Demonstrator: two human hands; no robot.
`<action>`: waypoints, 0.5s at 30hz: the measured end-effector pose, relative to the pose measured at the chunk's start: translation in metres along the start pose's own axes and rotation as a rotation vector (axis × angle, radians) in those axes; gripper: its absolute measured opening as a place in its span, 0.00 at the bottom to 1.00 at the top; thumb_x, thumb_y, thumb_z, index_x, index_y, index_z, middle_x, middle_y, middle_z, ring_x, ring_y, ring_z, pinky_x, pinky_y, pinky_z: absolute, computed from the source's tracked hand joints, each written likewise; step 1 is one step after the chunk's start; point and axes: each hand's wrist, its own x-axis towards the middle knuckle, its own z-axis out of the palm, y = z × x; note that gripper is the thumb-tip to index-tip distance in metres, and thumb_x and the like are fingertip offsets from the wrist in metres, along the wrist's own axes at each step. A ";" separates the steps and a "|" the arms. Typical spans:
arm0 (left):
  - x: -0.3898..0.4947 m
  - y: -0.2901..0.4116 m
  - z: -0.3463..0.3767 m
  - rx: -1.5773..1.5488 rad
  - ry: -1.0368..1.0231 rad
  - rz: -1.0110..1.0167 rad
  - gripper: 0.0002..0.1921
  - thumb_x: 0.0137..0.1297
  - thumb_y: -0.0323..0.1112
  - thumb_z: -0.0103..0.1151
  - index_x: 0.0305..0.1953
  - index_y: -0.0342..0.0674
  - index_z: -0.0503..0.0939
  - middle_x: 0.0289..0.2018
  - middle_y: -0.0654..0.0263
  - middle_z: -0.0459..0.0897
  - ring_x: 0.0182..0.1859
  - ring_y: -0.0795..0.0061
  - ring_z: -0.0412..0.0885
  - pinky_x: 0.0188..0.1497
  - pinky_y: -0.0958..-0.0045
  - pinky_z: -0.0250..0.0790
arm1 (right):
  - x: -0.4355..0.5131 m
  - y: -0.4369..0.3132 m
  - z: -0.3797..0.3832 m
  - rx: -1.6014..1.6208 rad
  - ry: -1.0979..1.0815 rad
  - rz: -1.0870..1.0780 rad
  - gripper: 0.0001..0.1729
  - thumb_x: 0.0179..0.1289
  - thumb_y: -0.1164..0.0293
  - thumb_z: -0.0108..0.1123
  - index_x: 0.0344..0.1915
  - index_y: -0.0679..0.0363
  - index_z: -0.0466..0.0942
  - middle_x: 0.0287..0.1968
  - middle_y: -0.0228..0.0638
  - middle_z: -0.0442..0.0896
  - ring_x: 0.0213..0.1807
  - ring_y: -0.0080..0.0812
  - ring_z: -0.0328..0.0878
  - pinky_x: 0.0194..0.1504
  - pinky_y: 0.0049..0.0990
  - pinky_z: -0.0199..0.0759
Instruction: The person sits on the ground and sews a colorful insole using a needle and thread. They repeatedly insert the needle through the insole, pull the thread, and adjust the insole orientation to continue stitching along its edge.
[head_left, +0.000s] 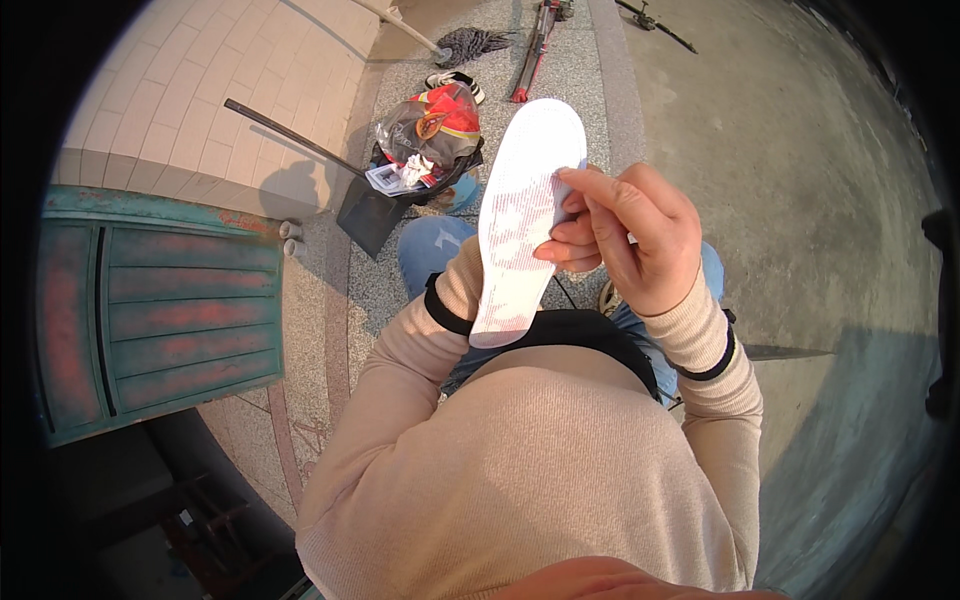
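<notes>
A white shoe insole (532, 187) with rows of reddish stitch-like marks is held up, slightly tilted, before my torso. My left hand (571, 251) is mostly hidden behind it; its fingers curl around the insole's right edge onto the front. At that same edge, higher up, my right hand (645, 232) has its index fingertip against the insole, thumb close by. Anything thin pinched between those fingertips is too small to make out. Both forearms wear a black band (448, 311) over beige knit sleeves.
Past my left knee stand a long-handled dustpan (371, 217) and a bin with plastic bags (442, 142). Behind them lie a shoe (457, 81) and a mop (469, 46). A red-and-black long object (534, 56) lies ahead. A green door (187, 300) is on the left.
</notes>
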 end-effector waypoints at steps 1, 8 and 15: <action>0.001 0.000 0.000 -0.002 -0.020 0.001 0.16 0.81 0.51 0.42 0.37 0.48 0.68 0.24 0.75 0.66 0.18 0.85 0.62 0.27 0.78 0.55 | 0.000 0.000 0.000 0.015 0.002 0.007 0.17 0.58 0.79 0.66 0.49 0.59 0.85 0.28 0.33 0.77 0.27 0.33 0.80 0.30 0.29 0.76; 0.001 -0.002 -0.004 -0.009 0.001 -0.012 0.17 0.80 0.52 0.44 0.38 0.46 0.70 0.24 0.74 0.67 0.18 0.84 0.65 0.26 0.79 0.56 | 0.000 -0.001 -0.002 -0.072 -0.027 -0.020 0.18 0.55 0.77 0.69 0.48 0.59 0.85 0.28 0.33 0.76 0.27 0.34 0.79 0.29 0.29 0.75; 0.003 0.010 -0.006 0.375 0.021 0.062 0.15 0.82 0.46 0.44 0.44 0.41 0.75 0.24 0.68 0.73 0.15 0.83 0.65 0.17 0.78 0.57 | -0.001 -0.004 -0.020 -0.165 -0.113 0.008 0.17 0.55 0.80 0.67 0.46 0.58 0.84 0.28 0.34 0.75 0.27 0.37 0.77 0.29 0.32 0.73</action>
